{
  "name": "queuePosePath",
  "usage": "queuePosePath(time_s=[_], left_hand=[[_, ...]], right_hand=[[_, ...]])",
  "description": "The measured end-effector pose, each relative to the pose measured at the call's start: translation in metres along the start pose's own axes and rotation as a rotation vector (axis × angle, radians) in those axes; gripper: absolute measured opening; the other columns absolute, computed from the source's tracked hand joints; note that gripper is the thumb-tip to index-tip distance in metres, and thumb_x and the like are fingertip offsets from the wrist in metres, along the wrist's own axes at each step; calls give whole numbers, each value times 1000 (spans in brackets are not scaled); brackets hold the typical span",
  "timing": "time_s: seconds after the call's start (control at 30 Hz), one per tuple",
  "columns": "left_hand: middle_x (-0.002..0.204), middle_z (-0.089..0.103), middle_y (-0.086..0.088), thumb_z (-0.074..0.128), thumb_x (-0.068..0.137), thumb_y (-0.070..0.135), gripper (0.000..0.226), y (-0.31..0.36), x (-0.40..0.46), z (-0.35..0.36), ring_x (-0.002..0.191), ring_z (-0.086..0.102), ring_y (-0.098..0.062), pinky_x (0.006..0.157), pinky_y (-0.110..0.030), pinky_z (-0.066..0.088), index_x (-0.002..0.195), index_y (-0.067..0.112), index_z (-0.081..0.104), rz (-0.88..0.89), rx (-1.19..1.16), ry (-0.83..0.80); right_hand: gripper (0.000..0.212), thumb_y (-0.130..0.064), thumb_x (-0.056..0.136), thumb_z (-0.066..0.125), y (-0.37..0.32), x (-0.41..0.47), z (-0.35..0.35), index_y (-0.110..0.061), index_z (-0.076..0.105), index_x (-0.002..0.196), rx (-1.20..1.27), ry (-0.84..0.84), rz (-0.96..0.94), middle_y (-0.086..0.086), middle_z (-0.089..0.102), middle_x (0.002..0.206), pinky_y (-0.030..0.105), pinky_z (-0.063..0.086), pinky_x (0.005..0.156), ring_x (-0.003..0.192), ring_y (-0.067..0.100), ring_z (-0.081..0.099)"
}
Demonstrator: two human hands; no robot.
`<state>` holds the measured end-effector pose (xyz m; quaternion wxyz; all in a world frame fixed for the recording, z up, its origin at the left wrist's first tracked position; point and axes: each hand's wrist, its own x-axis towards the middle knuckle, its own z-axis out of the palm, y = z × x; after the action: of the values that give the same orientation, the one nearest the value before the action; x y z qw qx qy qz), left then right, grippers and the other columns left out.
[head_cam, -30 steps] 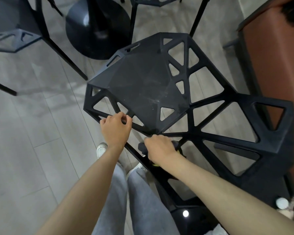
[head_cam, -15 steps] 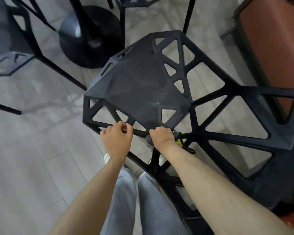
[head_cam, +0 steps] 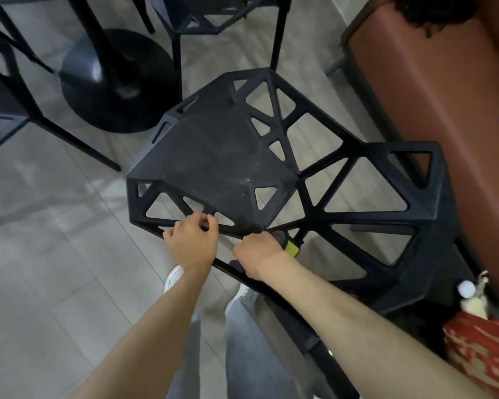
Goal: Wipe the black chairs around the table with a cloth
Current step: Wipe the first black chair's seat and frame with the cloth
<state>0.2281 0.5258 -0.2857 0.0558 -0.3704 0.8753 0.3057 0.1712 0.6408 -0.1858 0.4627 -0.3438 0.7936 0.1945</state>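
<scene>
Both hands have kept their places through the last second: the left hand (head_cam: 191,243) grips the black chair (head_cam: 228,165)'s near seat edge, the right hand (head_cam: 257,253) clutches the dark cloth (head_cam: 283,236) beside it, so wiping barely advances.

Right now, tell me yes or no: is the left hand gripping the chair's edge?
Yes, the left hand has its fingers curled over the near edge of the black chair seat.
</scene>
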Motion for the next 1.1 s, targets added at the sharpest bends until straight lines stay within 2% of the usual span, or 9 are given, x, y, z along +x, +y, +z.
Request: queuePosePath(time_s=[0.1, 0.23, 0.3, 0.4, 0.5, 0.63, 0.73, 0.9, 1.1], left_hand=[[85, 71, 16, 50, 101, 47, 29, -12, 0, -9, 88, 61, -12, 90, -36, 32, 91, 34, 73, 187, 51, -104], [111, 68, 21, 50, 102, 49, 26, -32, 7, -33, 113, 55, -10, 101, -35, 27, 112, 36, 70, 362, 5, -420], [124, 66, 13, 44, 102, 60, 42, -42, 15, -45, 122, 54, -16, 107, -38, 30, 125, 32, 65, 476, 102, -559], [134, 59, 8, 16, 86, 90, 91, -57, 28, -63, 127, 52, -19, 107, -36, 33, 139, 29, 56, 623, 284, -668], [140, 55, 7, 23, 85, 89, 89, -62, 36, -72, 130, 51, -20, 110, -38, 34, 145, 29, 50, 603, 291, -680], [141, 54, 9, 42, 86, 83, 81, -63, 42, -74, 130, 52, -18, 111, -38, 33, 145, 28, 48, 579, 244, -705], [140, 52, 10, 51, 79, 87, 89, -64, 46, -75, 126, 58, -19, 112, -45, 39, 146, 29, 48, 529, 173, -703], [138, 53, 9, 47, 63, 100, 110, -57, 34, -67, 121, 61, -21, 108, -45, 46, 146, 27, 49, 470, 146, -693], [141, 55, 8, 49, 61, 101, 110, -37, -10, -37, 127, 58, -20, 105, -43, 51, 144, 28, 49, 376, 76, -652]], right_hand=[[35, -12, 102, 50, -25, -17, 2, -13, 58, 136, 3, 20, 138, 9, 59, 137, 40, 46, 94, 128, 33, 56], [27, -13, 100, 53, -58, -49, 9, -11, 60, 126, 27, 151, 326, 9, 66, 119, 40, 45, 79, 115, 31, 57], [30, -17, 97, 58, -68, -61, 16, -11, 56, 126, 100, 225, 416, 10, 69, 115, 43, 44, 83, 116, 32, 54], [31, -13, 90, 62, -74, -67, 31, -14, 61, 121, 237, 367, 490, 8, 73, 105, 46, 43, 89, 114, 32, 55], [29, -11, 80, 71, -80, -65, 45, -16, 68, 109, 308, 485, 521, 6, 73, 94, 48, 44, 90, 104, 31, 59], [28, -12, 80, 74, -81, -61, 61, -15, 64, 106, 236, 569, 449, 6, 68, 91, 48, 46, 88, 96, 31, 59], [30, -11, 80, 73, -72, -58, 69, -15, 62, 108, 171, 567, 389, 6, 67, 90, 49, 47, 87, 93, 31, 58], [45, -7, 71, 76, -56, -70, 79, -14, 60, 112, 162, 561, 331, 7, 67, 93, 49, 47, 89, 96, 33, 59], [45, -7, 73, 78, -4, -78, 107, -18, 60, 113, 136, 575, 326, 3, 68, 96, 46, 42, 90, 97, 31, 60]])
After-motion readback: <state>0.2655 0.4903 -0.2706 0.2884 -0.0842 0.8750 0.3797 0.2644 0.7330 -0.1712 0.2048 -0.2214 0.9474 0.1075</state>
